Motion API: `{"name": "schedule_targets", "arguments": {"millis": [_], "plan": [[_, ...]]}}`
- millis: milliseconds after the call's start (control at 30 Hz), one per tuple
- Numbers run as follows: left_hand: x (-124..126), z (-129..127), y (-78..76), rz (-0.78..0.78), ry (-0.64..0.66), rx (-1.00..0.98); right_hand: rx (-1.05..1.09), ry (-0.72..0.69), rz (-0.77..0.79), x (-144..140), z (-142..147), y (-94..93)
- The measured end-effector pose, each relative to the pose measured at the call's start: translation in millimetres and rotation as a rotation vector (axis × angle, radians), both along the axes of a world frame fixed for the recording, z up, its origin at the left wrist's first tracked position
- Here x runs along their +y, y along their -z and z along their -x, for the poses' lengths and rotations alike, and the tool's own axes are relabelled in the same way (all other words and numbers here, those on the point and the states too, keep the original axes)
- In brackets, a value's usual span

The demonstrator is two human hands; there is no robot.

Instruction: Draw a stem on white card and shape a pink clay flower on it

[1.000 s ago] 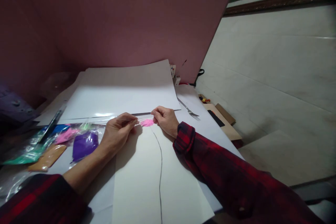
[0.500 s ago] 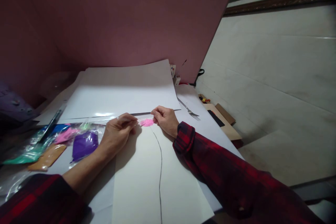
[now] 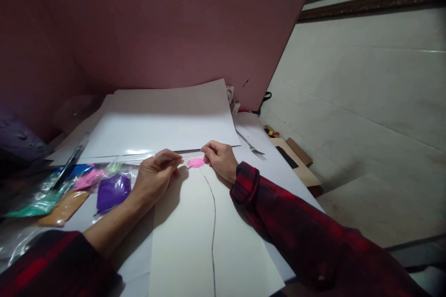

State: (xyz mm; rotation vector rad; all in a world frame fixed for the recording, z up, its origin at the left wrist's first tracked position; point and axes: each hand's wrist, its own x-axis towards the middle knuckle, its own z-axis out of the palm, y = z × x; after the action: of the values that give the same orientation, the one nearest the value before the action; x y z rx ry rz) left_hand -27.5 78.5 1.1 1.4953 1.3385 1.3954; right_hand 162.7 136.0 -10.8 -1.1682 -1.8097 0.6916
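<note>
A rough-textured pink patch (image 3: 196, 162), looking like modelling clay, lies at the top of a white sheet of paper (image 3: 183, 232). From it a dark curved line (image 3: 213, 213) runs down the sheet. My left hand (image 3: 158, 169) is just left of the patch, thumb and finger pinched together. Thin pale, shiny strands show between those fingertips and the patch; what they belong to is unclear. My right hand (image 3: 220, 158) rests at the patch's right edge with its fingers closed, and whatever they pinch is hidden.
Plastic-wrapped clay in purple (image 3: 113, 193), brown (image 3: 63, 209) and other colours lies at left, with a dark pen (image 3: 68, 167). Behind are large white sheets (image 3: 163, 118) and a dark thin strip (image 3: 191, 151). A metal fork (image 3: 251, 145) lies right of them.
Hardly anything differs. My left fingertips have shifted very slightly beside the pink patch, and the pale strands there show a bit more. My right hand stays in place.
</note>
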Motion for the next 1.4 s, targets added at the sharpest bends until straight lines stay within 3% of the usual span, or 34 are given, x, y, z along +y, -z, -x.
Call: {"name": "schedule_targets", "arguments": {"millis": [700, 1033, 1200, 1400], "plan": [[-3, 1, -0.7, 0.006, 0.007, 0.055, -0.005, 0.0, 0.002, 0, -1, 0.2], [-13, 2, -4.8, -0.223, -0.126, 0.175, 0.195, -0.018, 0.045, -5, 2, -3.3], [-15, 1, -4.2, -0.394, -0.121, 0.253, 0.2, 0.121, -0.22, -13, 0, -7.9], [-17, -2, -4.6, -0.508, -0.114, 0.322, 0.049, 0.004, -0.541, -24, -6, -13.4]]}}
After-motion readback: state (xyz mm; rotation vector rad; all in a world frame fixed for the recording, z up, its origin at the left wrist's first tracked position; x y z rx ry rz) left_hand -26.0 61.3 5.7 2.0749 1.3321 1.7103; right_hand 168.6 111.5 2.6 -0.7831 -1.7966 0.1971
